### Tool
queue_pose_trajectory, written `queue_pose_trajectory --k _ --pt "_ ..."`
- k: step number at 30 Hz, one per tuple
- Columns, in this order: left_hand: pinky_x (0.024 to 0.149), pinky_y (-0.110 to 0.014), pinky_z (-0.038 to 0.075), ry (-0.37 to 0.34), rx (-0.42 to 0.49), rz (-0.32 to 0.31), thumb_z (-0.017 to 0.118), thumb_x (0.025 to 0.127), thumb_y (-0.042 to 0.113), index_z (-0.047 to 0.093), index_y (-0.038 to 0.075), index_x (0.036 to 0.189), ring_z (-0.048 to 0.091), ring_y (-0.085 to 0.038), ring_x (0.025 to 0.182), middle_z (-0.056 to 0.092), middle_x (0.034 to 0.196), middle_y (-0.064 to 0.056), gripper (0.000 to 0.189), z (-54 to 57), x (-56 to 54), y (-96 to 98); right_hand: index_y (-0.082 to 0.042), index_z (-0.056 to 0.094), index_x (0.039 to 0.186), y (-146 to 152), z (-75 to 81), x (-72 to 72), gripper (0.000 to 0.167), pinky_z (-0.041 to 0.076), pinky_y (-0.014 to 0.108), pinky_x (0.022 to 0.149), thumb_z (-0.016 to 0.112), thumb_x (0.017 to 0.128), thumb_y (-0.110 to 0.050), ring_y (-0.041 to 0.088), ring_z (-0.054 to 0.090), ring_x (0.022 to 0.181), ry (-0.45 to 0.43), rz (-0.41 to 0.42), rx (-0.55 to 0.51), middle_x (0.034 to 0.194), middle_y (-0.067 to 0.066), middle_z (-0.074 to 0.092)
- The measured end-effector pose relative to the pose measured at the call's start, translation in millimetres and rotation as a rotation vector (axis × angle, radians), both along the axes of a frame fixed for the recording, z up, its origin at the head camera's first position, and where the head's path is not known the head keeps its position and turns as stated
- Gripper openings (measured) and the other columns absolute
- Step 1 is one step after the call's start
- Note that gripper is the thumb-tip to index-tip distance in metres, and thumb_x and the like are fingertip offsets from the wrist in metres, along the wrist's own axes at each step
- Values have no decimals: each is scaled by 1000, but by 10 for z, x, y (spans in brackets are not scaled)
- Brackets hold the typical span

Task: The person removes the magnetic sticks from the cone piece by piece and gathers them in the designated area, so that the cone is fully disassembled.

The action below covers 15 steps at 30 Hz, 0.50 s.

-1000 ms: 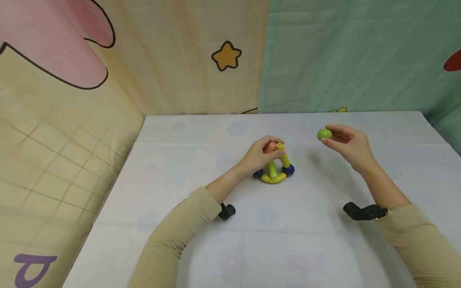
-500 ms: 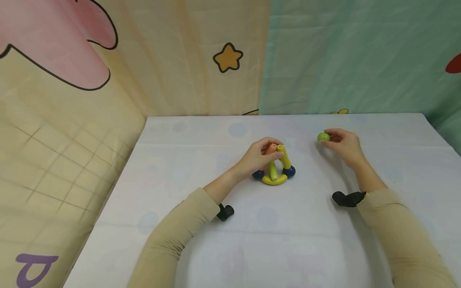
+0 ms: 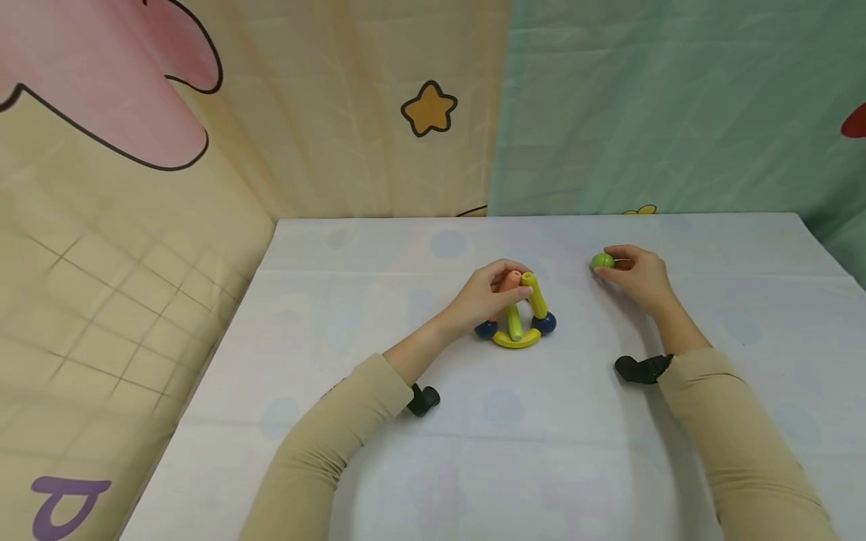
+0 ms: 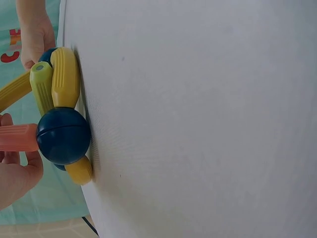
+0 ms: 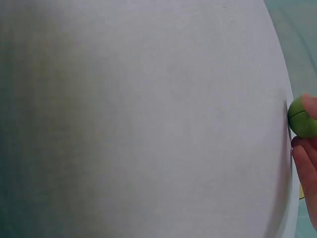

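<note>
Item: one green ball (image 3: 602, 261). The right hand (image 3: 639, 276) is pinching it between thumb and fingers. Compared with a second ago, I am finding it slightly shifted toward 8 o'clock, nearer the toy frame (image 3: 515, 323); the right sleeve (image 3: 734, 436) is lying further toward 10 o'clock. Whether the ball is touching the tabletop (image 3: 575, 421), I am not able to tell.

Position: the ball is sitting at 10 o'clock of the right hand, at 2 o'clock of the toy frame, well apart from the left hand (image 3: 483, 295).

Item: the toy frame, standing in its earlier place. The left hand is gripping its coral rod (image 4: 19, 138) from 10 o'clock. A yellow rod (image 3: 536, 297) is leaning beside it, their upper ends nearly meeting; a lime rod (image 4: 43, 87) is showing between. A curved yellow piece (image 3: 516, 340) is spanning two dark blue balls (image 3: 544, 323) at 6 o'clock.

Surroundings: a printed curtain (image 3: 338, 150) is hanging at 12 o'clock, bearing an orange star (image 3: 429, 109).
</note>
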<state>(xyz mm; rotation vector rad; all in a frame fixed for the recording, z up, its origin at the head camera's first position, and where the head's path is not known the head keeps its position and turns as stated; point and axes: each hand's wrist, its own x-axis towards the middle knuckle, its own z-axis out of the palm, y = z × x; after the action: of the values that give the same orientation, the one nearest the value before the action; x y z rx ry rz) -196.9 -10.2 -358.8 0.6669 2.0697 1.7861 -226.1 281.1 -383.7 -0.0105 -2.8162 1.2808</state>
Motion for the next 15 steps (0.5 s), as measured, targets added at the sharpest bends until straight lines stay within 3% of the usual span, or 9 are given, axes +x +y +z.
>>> queue_pose_trajectory --k 8,11,15 --pt "80 -21 46 -10 2 -1 61 91 14 53 6 122 55 -13 92 58 111 -7 33 38 29 -5 5 47 131 -5 13 11 54 39 12 73 64 89 -23 37 49 112 -7 9 4 125 27 51" --pt "80 -21 46 -12 5 -1 61 91 15 53 6 122 55 -13 92 58 111 -7 33 38 29 -6 5 45 133 -10 20 9 56 45 25 83 64 89 -24 38 48 115 -20 7 2 128 26 49" --pt "80 -21 46 -8 3 4 61 91 15 53 7 122 55 -14 93 58 111 -6 33 5 6 -1 4 44 134 -8 28 1 59 42 44 92 64 89 -26 38 48 117 -18 14 3 129 26 49"
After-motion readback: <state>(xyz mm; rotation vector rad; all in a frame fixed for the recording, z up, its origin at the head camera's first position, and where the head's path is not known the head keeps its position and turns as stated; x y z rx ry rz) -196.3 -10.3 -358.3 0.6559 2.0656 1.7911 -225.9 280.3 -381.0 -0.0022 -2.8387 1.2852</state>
